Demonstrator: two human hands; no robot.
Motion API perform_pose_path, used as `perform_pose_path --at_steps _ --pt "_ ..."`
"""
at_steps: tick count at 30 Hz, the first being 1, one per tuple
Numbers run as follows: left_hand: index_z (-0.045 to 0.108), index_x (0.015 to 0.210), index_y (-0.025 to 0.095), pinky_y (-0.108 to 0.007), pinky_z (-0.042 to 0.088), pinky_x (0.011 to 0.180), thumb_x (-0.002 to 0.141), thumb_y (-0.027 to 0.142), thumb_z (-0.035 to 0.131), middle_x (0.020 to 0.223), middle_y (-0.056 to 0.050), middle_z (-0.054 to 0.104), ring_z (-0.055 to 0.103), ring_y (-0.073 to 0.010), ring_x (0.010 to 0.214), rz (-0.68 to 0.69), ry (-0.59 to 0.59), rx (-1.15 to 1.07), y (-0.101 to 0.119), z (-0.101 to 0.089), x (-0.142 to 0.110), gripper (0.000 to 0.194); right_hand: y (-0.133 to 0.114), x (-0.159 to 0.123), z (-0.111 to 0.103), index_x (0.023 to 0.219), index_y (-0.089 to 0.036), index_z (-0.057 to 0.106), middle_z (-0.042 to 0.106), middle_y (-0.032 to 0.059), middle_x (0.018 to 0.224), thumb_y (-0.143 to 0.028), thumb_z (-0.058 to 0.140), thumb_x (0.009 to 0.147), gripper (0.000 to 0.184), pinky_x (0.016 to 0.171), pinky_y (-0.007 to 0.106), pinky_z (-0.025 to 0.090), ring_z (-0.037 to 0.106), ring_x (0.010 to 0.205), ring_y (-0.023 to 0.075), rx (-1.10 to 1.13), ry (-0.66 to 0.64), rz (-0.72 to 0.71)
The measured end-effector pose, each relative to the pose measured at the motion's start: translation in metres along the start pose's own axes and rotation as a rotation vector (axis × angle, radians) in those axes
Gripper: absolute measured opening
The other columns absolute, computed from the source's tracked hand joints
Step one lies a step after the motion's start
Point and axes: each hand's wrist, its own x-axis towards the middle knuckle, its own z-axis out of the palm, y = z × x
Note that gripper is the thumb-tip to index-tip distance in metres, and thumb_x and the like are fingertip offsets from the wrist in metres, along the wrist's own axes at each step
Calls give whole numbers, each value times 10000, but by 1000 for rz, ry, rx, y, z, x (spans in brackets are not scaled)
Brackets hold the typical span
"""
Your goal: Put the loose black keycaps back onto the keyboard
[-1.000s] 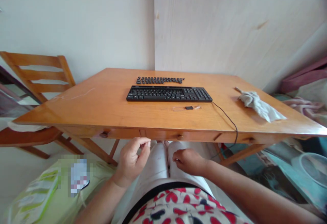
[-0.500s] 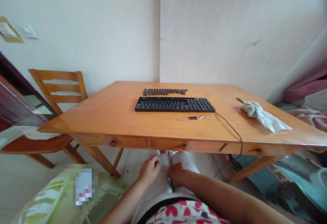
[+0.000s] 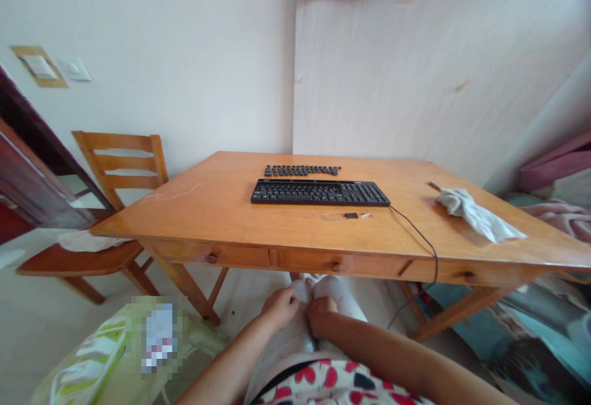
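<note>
The black keyboard [image 3: 320, 192] lies flat on the wooden worktop [image 3: 231, 220], around the middle of its length, with the number pad toward the right. Just behind it, toward the wall, small black keycaps [image 3: 302, 170] sit in rows, apart from the keyboard. In front of the keyboard, nearer the worktop's front edge, is a small dark piece [image 3: 351, 215] with clear, thin material reaching out on both sides; it is too small to make out fully. A black cable [image 3: 415, 231] leaves the keyboard's right end, crosses the worktop and hangs over the front edge. A crumpled pale cloth [image 3: 473, 214] lies well to the right, and a thin pale string [image 3: 178, 194] lies toward the left.

Both hands are low over the person's lap, in front of the worktop and well apart from the keyboard. The left hand [image 3: 281, 308] is loosely clenched, its fingers curled inward. The right hand [image 3: 322, 314] is close beside it, over the thigh; its fingers are mostly hidden, so their state cannot be told. A wooden chair [image 3: 122, 162] stands at the worktop's left end.
</note>
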Motion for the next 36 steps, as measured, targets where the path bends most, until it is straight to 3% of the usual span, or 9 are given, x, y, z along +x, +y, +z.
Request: perform_pose_path --at_steps 3,6,10,13,17,21,31,36 --pt "610 705 182 -250 345 636 777 203 511 709 -20 635 560 -161 711 7 47 -89 3 -6 -1 125 10 -3 -20 764 -189 750 740 148 851 -133 706 582 195 638 332 510 695 810 308 -12 -23 -24" --pt "615 703 176 -255 369 647 781 273 541 685 -16 618 547 -162 692 -17 139 -371 20 -17 -3 145 15 -10 -50 901 -230 730 737 62 869 -246 628 743 189 639 247 471 679 793 202 53 32 -93" --pt "649 821 163 -262 421 667 780 370 591 758 -29 641 564 -156 698 -11 142 -796 62 -43 -12 218 6 -24 -87 968 -200 691 668 3 689 -265 563 836 195 537 203 395 589 599 123 440 328 -272" --pt "662 895 153 -273 450 700 760 377 639 822 -49 660 588 -157 728 -12 192 -964 92 -66 -26 262 -5 -34 -104 979 -187 667 632 -10 676 -232 575 834 178 550 201 401 561 585 110 588 452 -375" --pt "665 891 141 -284 466 709 752 343 658 832 -63 663 593 -161 739 36 215 -1040 116 -89 -44 245 -14 -43 -115 996 -197 652 614 -11 692 -217 589 835 174 590 214 421 563 610 114 624 565 -474" --pt "663 879 140 -279 466 709 747 313 665 807 -51 649 581 -150 729 73 254 -1043 130 -103 -55 218 -21 -50 -125 1032 -197 631 622 -6 721 -219 570 859 185 599 216 436 571 623 113 677 594 -525" --pt "631 857 163 -255 451 709 764 248 662 846 -34 633 574 -132 766 153 205 -1267 147 -113 -59 131 -37 -54 -146 1063 -207 637 652 11 797 -218 593 851 217 642 226 468 598 689 124 756 659 -576" --pt "660 905 147 -277 457 729 760 301 688 872 -68 658 590 -155 780 179 200 -1233 155 -122 -59 213 -39 -54 -164 1020 -215 646 579 -16 685 -222 604 850 175 590 226 407 536 616 116 560 732 -589"
